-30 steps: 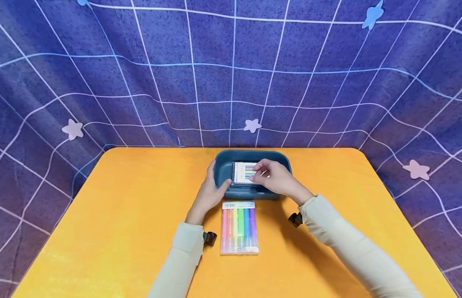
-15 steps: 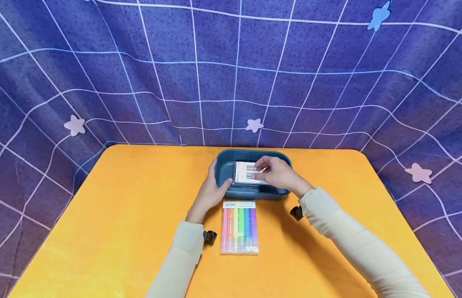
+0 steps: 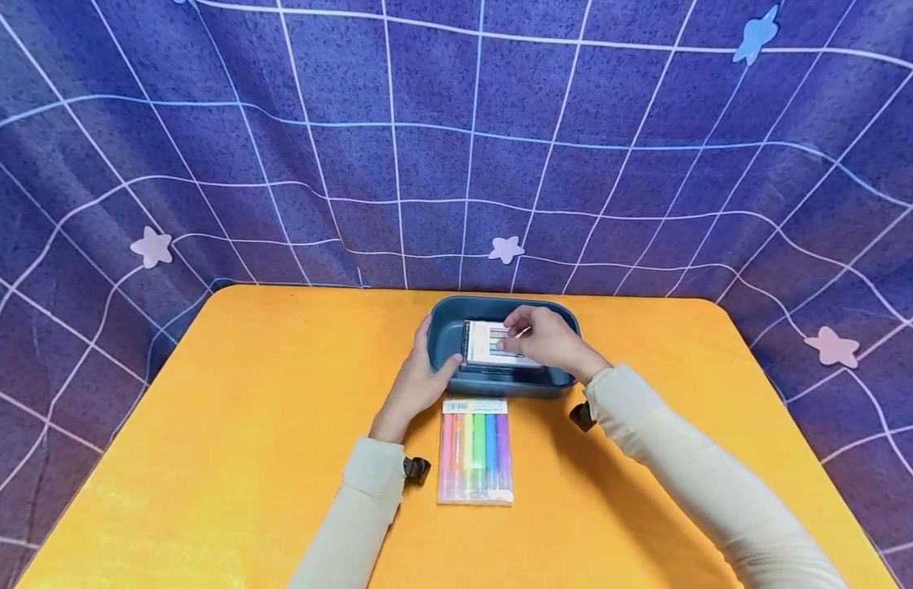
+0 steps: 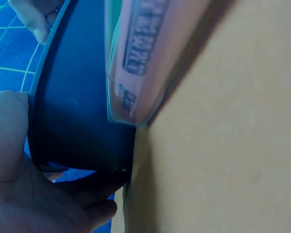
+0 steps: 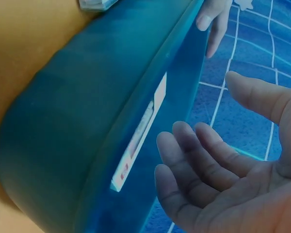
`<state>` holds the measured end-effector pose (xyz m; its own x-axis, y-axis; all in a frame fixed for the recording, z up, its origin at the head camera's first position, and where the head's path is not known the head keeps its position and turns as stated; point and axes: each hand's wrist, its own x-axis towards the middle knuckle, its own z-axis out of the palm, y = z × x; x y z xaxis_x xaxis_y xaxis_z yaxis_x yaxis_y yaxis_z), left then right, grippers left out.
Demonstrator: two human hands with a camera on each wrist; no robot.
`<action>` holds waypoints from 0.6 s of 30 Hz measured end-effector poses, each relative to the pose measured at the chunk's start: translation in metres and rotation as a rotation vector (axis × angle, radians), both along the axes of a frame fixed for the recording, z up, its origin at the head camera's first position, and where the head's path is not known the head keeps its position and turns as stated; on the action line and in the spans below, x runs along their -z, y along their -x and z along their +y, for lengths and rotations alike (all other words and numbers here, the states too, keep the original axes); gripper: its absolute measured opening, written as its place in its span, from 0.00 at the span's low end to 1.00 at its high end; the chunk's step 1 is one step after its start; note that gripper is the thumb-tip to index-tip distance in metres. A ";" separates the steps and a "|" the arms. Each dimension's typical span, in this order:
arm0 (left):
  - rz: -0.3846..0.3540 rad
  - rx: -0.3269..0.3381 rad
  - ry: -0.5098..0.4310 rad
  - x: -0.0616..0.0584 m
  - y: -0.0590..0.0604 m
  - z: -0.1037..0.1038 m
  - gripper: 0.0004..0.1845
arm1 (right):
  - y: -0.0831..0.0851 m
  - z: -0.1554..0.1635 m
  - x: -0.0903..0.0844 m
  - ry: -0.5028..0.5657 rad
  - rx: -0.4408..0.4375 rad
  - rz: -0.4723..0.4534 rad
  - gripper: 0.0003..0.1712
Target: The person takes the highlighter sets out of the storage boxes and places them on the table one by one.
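Note:
A dark teal bin (image 3: 501, 386) stands near the far edge of the table. My left hand (image 3: 415, 383) grips its left end, thumb at the rim and fingers along the outer wall, as the left wrist view also shows. Inside the bin lies a flat white pack (image 3: 478, 348) with a panel of coloured stripes and a dark edge. Over it hangs my right hand (image 3: 548, 339), fingers loosely bent. In the right wrist view its fingertips are apart, with nothing between them, and the pack (image 5: 131, 150) lies below within the bin.
A clear packet of rainbow-coloured markers (image 3: 474, 450) lies in front of the bin, between the forearms. Behind the orange table (image 3: 280, 425) hangs a blue grid-patterned curtain (image 3: 427, 164) with stars.
The head view has shifted slightly, so the scene sits a little further right. Both hands, the bin and the packs keep nearly the same places relative to each other.

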<state>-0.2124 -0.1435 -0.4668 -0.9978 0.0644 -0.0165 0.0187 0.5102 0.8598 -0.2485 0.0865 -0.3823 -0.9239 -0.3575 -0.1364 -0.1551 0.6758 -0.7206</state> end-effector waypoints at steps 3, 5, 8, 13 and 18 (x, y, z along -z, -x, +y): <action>-0.001 0.002 -0.001 0.000 0.000 0.000 0.48 | 0.004 -0.001 0.004 -0.009 -0.010 0.006 0.21; 0.001 0.000 -0.002 0.001 0.000 0.000 0.47 | 0.005 -0.002 0.005 -0.024 -0.021 0.002 0.20; 0.010 0.001 -0.006 0.001 0.000 0.000 0.47 | 0.007 -0.003 0.004 -0.046 -0.035 -0.026 0.20; -0.001 -0.001 -0.005 0.000 0.001 -0.001 0.48 | 0.011 -0.004 0.000 -0.078 -0.056 -0.086 0.23; -0.012 0.002 -0.005 0.000 0.001 0.000 0.48 | 0.016 -0.005 -0.001 -0.099 -0.060 -0.115 0.22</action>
